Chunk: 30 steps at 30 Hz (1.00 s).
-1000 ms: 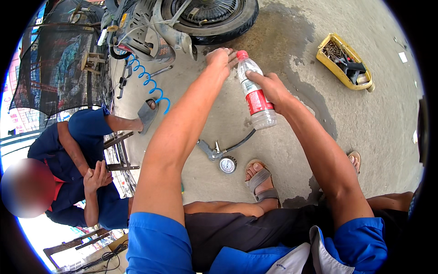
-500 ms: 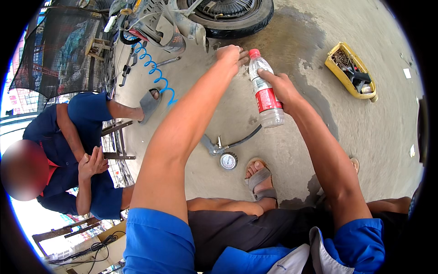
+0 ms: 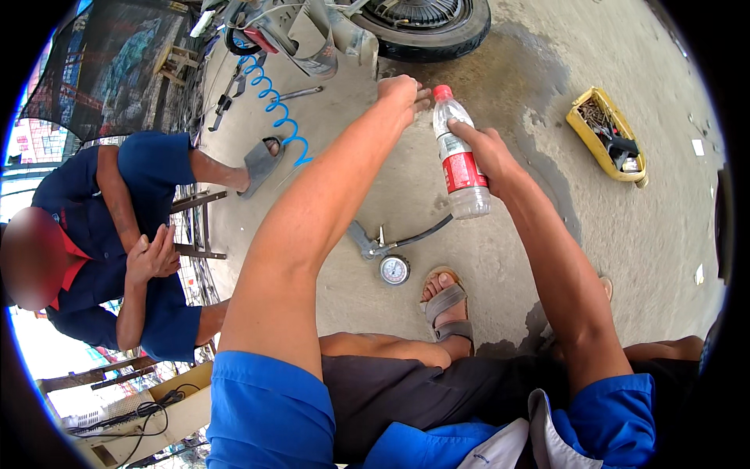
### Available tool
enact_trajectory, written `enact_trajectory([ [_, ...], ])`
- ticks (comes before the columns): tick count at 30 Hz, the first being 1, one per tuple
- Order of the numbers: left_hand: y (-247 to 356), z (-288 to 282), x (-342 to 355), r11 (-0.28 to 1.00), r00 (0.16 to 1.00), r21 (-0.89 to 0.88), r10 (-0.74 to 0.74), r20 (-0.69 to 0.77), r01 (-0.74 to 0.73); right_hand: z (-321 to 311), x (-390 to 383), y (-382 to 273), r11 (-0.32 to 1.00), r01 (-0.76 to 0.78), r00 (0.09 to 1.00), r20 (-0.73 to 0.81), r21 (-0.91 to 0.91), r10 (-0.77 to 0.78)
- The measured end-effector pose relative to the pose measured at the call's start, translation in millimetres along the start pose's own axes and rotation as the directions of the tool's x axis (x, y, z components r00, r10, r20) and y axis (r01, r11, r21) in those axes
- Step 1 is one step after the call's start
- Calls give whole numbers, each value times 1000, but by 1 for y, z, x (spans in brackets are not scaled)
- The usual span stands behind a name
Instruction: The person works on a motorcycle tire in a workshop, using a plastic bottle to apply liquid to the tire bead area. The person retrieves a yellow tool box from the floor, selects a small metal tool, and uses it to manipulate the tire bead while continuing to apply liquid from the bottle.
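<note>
A clear plastic bottle (image 3: 450,144) with a red cap and a red label tilts above the floor, its cap pointing away from me. My right hand (image 3: 486,156) is wrapped round its side, the thumb lying across the upper part. Just left of the cap is my left hand (image 3: 404,95), with nothing seen in it. Its fingers reach toward the cap, slightly apart, and a small gap separates them from it. Below the bottle, a tyre inflator gun (image 3: 367,241) with a round pressure gauge (image 3: 394,270) and a black hose lies on the concrete.
A vehicle wheel (image 3: 422,27) stands at the far side, beside a wet patch. A yellow container (image 3: 582,129) of small metal parts and tools sits at right. At left are a coiled blue air hose (image 3: 273,109) and a seated person (image 3: 117,242) in dark blue.
The view has shifted slightly. My left hand's fingers look a little more spread beside the cap. My right hand keeps its grip on the bottle.
</note>
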<state>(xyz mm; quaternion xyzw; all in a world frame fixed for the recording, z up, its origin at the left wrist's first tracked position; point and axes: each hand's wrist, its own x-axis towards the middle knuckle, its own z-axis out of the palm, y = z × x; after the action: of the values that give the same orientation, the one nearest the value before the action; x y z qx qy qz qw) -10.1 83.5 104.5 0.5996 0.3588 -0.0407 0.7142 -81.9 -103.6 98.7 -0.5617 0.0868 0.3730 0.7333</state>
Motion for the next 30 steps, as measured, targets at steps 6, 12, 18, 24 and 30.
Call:
enact_trajectory([
  [6,-2,-5,3,1000,1000,-10,-8,-1,8,4,-4,-1,1000,-11,999,-30,-17,11],
  [12,-3,-3,3,1000,1000,-12,-19,-4,19,7,-7,-5,1000,15,1000,5,-13,-15],
  [18,-1,0,-2,1000,1000,-5,-20,-19,20,9,-15,-10,1000,27,999,-22,-12,-27],
  [24,0,4,-3,1000,1000,9,-19,-1,19,1,-8,-6,1000,25,1000,19,5,-25],
  [30,-2,4,0,1000,1000,-1,-21,0,21,1,-7,-5,1000,25,1000,-3,7,-25],
])
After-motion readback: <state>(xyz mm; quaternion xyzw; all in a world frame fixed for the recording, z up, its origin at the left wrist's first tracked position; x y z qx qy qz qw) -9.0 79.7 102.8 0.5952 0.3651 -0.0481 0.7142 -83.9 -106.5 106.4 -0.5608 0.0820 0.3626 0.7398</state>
